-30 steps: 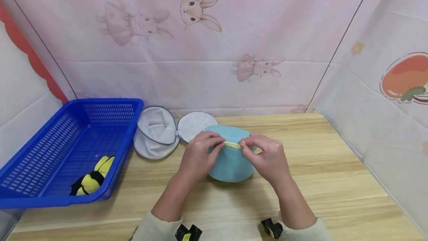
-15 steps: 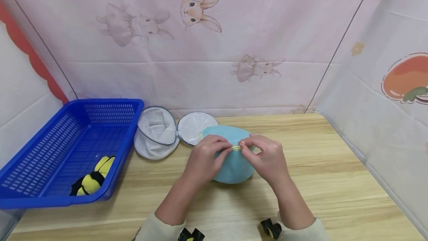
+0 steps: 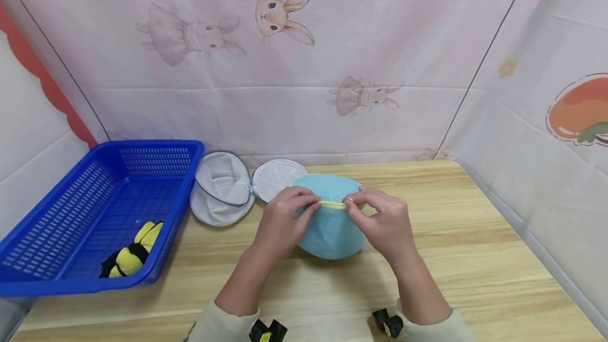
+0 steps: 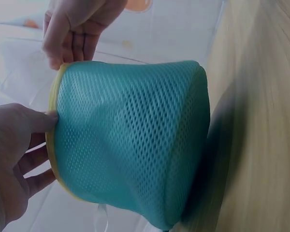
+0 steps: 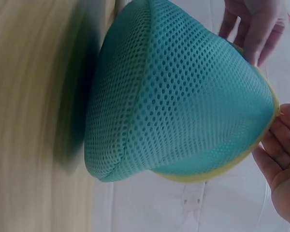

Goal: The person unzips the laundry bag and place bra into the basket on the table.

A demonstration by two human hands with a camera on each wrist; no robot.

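A turquoise mesh laundry bag [image 3: 330, 239] with a yellow zipper edge [image 3: 332, 205] stands between both hands, its base just above or on the table; I cannot tell which. My left hand [image 3: 286, 220] pinches the yellow edge between thumb and fingers. Close by on the right, my right hand [image 3: 383, 221] pinches the same edge, where a small zipper pull seems to sit at the fingertips. From the right wrist, the bag [image 5: 183, 96] shows a gap beside its yellow rim [image 5: 203, 177]. The left wrist view shows its mesh side [image 4: 125, 130] bulging out.
Behind the bag lies a white mesh laundry bag [image 3: 223, 212] with its round lid [image 3: 277, 178] folded open. At left, a blue plastic basket [image 3: 185, 199] holds a yellow and black cloth item [image 3: 129, 259]. Patterned sheets [image 3: 285, 120] hang around the wooden table [image 3: 475, 257].
My left hand slides right along the zipper edge toward the right hand, then back left. The right hand has shifted slightly right, and the yellow stretch between them is longer again.
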